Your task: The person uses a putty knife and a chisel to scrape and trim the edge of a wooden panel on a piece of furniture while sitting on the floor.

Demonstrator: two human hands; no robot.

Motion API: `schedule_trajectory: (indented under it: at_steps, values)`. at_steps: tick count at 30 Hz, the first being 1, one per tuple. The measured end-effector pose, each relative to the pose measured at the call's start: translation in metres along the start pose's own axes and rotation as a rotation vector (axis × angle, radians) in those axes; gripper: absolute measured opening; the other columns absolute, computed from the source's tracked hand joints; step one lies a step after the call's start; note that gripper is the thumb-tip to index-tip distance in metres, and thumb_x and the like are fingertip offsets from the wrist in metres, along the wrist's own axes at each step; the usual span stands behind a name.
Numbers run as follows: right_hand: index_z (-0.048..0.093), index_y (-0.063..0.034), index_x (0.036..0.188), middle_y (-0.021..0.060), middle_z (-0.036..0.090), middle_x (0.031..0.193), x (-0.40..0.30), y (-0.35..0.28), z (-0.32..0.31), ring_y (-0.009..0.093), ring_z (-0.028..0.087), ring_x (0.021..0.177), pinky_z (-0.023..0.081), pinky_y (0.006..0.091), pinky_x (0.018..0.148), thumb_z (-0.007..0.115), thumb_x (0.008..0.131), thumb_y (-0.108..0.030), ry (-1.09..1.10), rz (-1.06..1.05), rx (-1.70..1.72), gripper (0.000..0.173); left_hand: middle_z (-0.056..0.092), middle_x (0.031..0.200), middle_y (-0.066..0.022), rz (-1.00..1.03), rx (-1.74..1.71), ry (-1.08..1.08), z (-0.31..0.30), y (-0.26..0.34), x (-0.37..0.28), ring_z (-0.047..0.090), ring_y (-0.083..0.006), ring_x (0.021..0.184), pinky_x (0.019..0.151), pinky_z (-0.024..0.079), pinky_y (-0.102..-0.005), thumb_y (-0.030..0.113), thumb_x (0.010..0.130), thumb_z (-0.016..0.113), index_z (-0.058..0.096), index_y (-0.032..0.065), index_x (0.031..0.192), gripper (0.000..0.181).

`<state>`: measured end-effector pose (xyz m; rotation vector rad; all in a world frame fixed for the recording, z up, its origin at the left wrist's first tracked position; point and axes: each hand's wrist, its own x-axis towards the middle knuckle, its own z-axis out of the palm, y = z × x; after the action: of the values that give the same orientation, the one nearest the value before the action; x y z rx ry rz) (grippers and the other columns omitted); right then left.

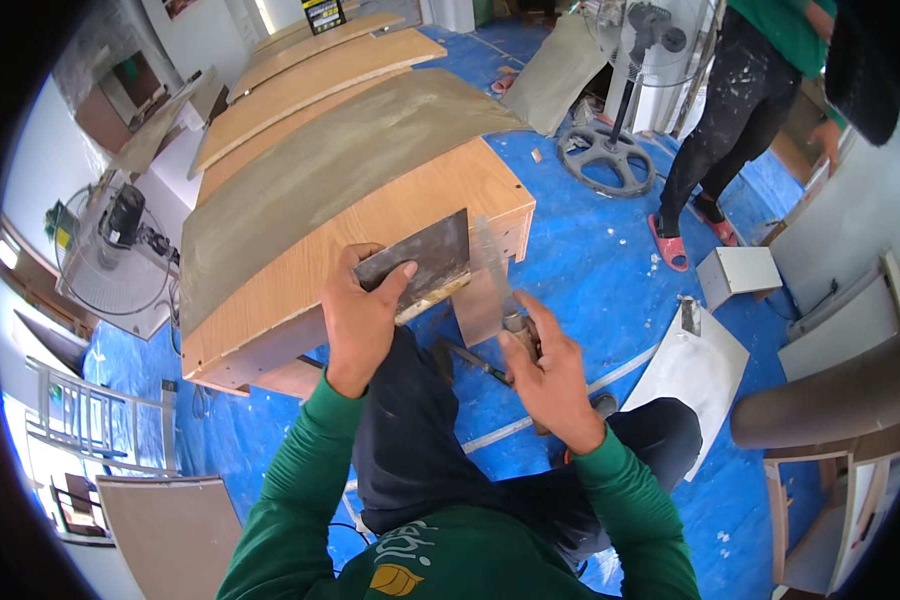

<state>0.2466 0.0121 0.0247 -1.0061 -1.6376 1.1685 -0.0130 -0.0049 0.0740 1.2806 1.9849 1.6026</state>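
Observation:
My left hand point(361, 319) grips a dark, flat rectangular plate point(433, 251), thumb on its face. Yellowish residue runs along the plate's lower edge. In my right hand point(551, 371) is a flat-bladed hand tool point(493, 262) with a worn handle, its blade pointing up and away. The blade stands close beside the plate's right end; whether they touch, I cannot tell. Both hands are at the near edge of a wood-grain panel point(420, 202), the top of a box-like unit. Across that panel lies a curved greyish-tan sheet point(307, 172) with a smeared-looking surface.
More wood-grain boards point(322, 86) lie beyond the sheet. A pedestal fan point(615, 150) stands ahead right, near a person in dark trousers point(742, 105). Another fan point(124, 217) is at left. Blue plastic sheeting point(570, 247) covers the floor, bearing a white panel point(690, 367) and a brown roll point(832, 397).

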Motion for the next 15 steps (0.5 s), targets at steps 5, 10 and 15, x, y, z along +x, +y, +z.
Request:
schedule_trajectory:
  at_steps: [5,10,15]
  values:
    - [0.078,-0.0016,0.126,0.0001,0.073,0.079,0.010,0.012,0.021,0.012,0.069,0.068,0.057,0.0320,0.063,0.092,0.109,-0.025,0.177,0.128,0.196,0.032,0.079,0.107,-0.0066,-0.058,-0.166,-0.088,0.011,-0.019,-0.030,0.072,-0.0149,0.097,0.090,0.061,-0.0342,0.010,0.096,0.096,0.076,-0.0035,0.129,0.041]
    - [0.076,-0.0045,0.123,-0.0029,0.067,0.075,0.024,-0.005,0.013,0.007,0.061,0.059,0.048,0.0281,0.053,0.090,0.112,-0.026,-0.021,0.337,0.390,0.028,0.079,0.129,-0.0132,-0.182,-0.518,-0.287,-0.001,-0.053,-0.033,0.076,-0.0218,0.117,0.107,0.062,-0.0407,0.004,0.097,0.093,0.071,-0.0021,0.143,0.051]
    - [0.076,-0.0060,0.116,-0.0028,0.066,0.076,0.038,-0.003,0.005,0.006,0.059,0.058,0.046,0.0278,0.053,0.088,0.113,-0.025,-0.080,0.234,0.452,0.023,0.081,0.137,-0.0173,-0.391,-1.101,-0.382,0.012,-0.036,-0.033,0.081,-0.0310,0.124,0.109,0.067,-0.0465,0.006,0.103,0.087,0.068,-0.0013,0.150,0.051]
